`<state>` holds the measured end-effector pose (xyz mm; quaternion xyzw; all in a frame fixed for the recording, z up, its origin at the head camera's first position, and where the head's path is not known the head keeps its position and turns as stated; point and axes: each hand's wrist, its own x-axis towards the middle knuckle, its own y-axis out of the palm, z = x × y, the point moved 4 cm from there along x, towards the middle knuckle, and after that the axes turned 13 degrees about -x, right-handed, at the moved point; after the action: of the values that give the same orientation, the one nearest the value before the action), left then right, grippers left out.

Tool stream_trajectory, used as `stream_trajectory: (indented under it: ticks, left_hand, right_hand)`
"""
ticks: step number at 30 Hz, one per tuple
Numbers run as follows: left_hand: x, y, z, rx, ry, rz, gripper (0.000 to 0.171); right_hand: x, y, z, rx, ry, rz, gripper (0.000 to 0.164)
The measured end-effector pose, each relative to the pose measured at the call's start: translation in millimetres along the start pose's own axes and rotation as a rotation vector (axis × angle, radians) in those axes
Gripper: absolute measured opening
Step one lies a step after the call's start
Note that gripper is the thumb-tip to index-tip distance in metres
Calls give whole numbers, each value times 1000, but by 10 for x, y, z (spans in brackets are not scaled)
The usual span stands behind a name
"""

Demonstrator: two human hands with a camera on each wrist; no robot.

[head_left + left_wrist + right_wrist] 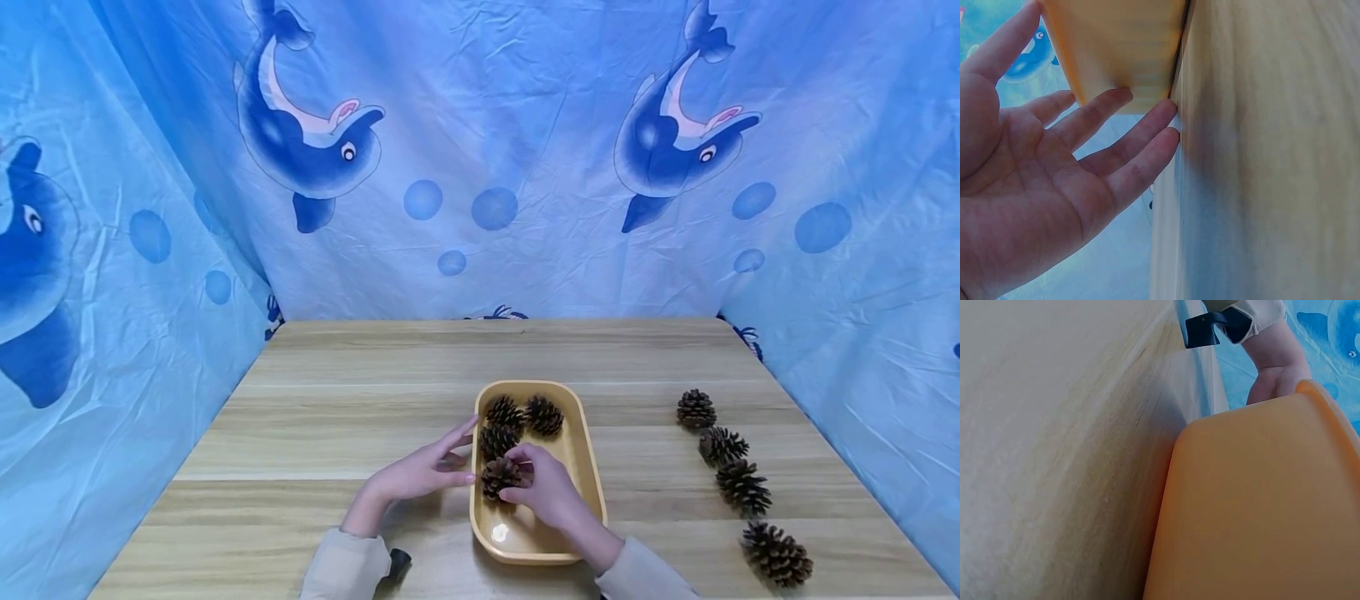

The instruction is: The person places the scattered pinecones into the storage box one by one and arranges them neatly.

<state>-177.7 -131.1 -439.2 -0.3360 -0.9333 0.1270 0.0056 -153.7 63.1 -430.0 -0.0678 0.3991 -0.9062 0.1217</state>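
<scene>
A yellow-orange plastic tray [597,492] stands on the table with several dark brown pine cones [544,416] inside, grouped toward its far and left parts. My right hand [551,490] reaches over the near right rim and holds a pine cone [498,478] between thumb and fingers, low along the left inner wall. Whether that cone touches the bottom cannot be told. Beside the tray's left wall is my left hand [416,477], its fingers spread and fairly straight, fingertips at the wall. The right wrist view shows the tray's outer wall [1260,506], which hides the right hand.
To the right of the tray, several more pine cones [742,487] lie in a slanting row on the wood-grain table [360,358]. Blue curtains [480,100] printed with dolphins surround the table at the back and sides. A dark wrist mount [399,565] sits by the left sleeve.
</scene>
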Motion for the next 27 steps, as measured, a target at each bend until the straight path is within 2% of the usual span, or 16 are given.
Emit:
stream_trajectory:
  ticks: [14,22,27]
  left_hand:
    - [12,0,32,5,9,4,87]
    - [20,2,20,14,13,13,86]
    - [19,-4,26,13,16,14,86]
  right_hand:
    - [8,3,-4,-7,7,2,47]
    - [-22,-39,-43,61,28,11,53]
    - [-63,-123,-59,174,29,8,54]
